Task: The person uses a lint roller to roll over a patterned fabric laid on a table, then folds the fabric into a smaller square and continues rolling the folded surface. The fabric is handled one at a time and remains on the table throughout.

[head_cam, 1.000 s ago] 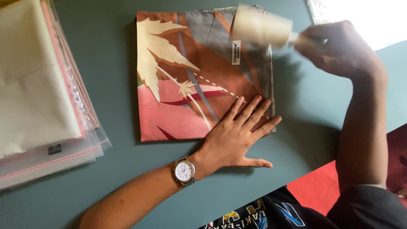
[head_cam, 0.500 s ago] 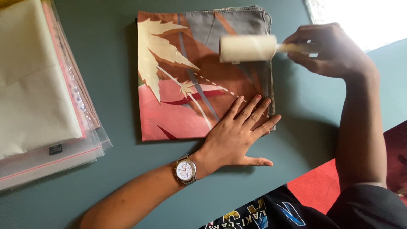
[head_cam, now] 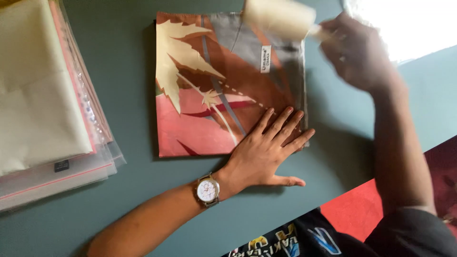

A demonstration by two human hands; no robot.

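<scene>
Green desk (head_cam: 119, 204): my left hand (head_cam: 266, 152) lies flat, open, pinning the folded leaf-print cloth (head_cam: 223, 81) near its right corner. My right hand (head_cam: 362, 52), closed on the lint roller (head_cam: 278, 16), has swung it back up to the cloth's far edge, another pass.

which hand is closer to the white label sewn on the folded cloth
Right. The right hand, gripping the lint roller, is up beside the white label. The left hand lies flat on the folded cloth at its lower right corner, farther away.

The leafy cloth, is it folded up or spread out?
Folded. The cloth lies as a neat square with stacked edges on the right, under the left hand.
</scene>
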